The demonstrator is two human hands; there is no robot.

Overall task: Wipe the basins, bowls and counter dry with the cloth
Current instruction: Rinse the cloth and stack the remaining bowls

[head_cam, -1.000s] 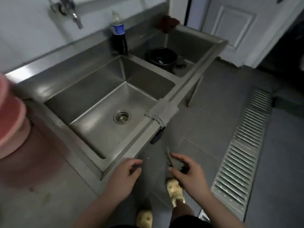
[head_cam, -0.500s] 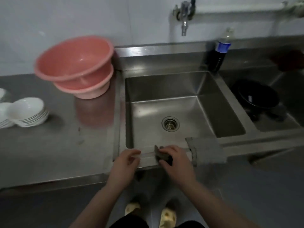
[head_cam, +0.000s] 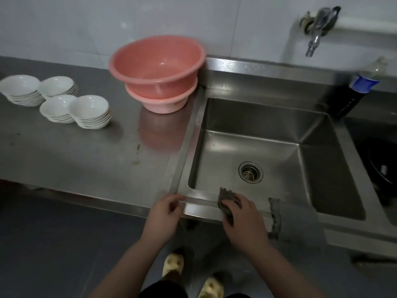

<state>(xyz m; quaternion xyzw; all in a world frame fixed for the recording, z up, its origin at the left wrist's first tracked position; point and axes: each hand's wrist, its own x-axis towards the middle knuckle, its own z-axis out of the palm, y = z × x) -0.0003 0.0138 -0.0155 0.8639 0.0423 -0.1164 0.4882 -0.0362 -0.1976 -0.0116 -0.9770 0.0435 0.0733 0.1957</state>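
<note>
My right hand grips a small dark folded cloth and holds it against the front rim of the steel sink. My left hand rests at the same rim to the left, fingers loosely curled, holding nothing. Two pink plastic basins sit stacked on the steel counter beside the sink. Several stacks of white bowls stand at the counter's far left. A grey cloth hangs over the sink's front edge to the right of my right hand.
A tap juts from the wall above the sink. A dark bottle with a blue label stands on the divider. A black pot sits in the second basin at the right. The drain is open in the sink floor.
The view swung left from the floor and sinks to the counter. Both hands rose to the sink's front rim, the right one carrying the dark cloth onto it.
</note>
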